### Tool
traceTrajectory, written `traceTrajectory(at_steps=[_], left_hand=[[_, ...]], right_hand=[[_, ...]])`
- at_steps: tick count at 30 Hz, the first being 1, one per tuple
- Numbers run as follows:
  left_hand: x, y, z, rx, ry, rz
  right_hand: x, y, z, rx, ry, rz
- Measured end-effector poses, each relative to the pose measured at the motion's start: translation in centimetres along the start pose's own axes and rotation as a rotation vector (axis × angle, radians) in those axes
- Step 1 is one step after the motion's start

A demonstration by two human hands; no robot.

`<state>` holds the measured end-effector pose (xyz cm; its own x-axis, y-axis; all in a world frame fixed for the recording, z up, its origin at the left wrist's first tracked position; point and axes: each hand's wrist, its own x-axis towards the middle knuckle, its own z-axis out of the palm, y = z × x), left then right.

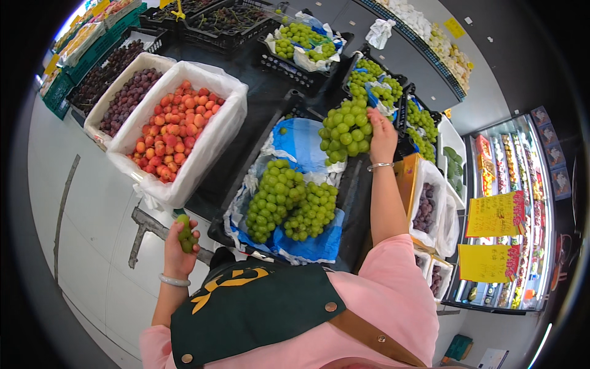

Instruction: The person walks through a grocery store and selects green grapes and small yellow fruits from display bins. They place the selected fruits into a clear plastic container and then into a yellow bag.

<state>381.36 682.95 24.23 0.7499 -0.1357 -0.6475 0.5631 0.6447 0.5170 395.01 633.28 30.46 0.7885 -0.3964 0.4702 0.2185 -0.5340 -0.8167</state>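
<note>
My right hand [383, 138] grips the right side of a large bunch of green grapes [345, 131], raised over the far right of a black plastic crate [217, 230]. Blue and white wrapping paper [302, 143] lines that crate. Two more green grape bunches, one on the left [274, 198] and one on the right [312, 212], lie side by side on the lining. Off the crate's near left corner, my left hand [177, 256] holds a few loose green grapes [185, 234] in its fingers, above the floor.
A white lined box of orange-red fruit [177, 131] and a box of purple fruit [131, 99] stand at left. Further crates of green grapes [304, 39] sit behind. On the right are boxes of dark grapes [424, 207], yellow price signs [493, 214] and a lit display fridge [507, 166].
</note>
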Motion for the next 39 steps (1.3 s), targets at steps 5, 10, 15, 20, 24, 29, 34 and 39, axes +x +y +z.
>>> traceTrajectory(at_steps=[5, 10, 15, 20, 24, 29, 34, 39], left_hand=[[0.9, -0.8, 4.7, -0.005, -0.308, -0.059], [2.9, -2.8, 11.1, -0.037, -0.497, -0.279], [2.7, -5.3, 21.3, 0.009, -0.843, -0.396], [1.5, -5.1, 23.7, -0.085, -1.015, -0.449], [-0.2, -4.2, 22.7, -0.062, -1.069, -0.371], [-2.2, -3.1, 20.9, 0.019, -1.053, -0.317], [-3.3, -1.0, 19.1, 0.084, -1.12, -0.211], [-2.9, 0.9, 17.3, 0.098, -1.101, -0.251]], right_hand=[[1.6, -9.1, -6.3, 0.439, 0.013, 0.049], [1.7, -13.6, -11.1, 0.925, 0.008, 0.26], [0.5, -14.9, -12.8, 1.242, -0.187, 0.187], [-2.8, -16.7, -11.8, 1.446, -0.165, 0.135], [-5.3, -17.9, -11.2, 1.419, -0.104, 0.082], [-7.5, -19.3, -10.8, 1.356, -0.029, 0.047], [-9.4, -20.6, -10.2, 1.284, 0.032, 0.032], [-10.8, -21.7, -9.3, 1.235, 0.102, 0.007]])
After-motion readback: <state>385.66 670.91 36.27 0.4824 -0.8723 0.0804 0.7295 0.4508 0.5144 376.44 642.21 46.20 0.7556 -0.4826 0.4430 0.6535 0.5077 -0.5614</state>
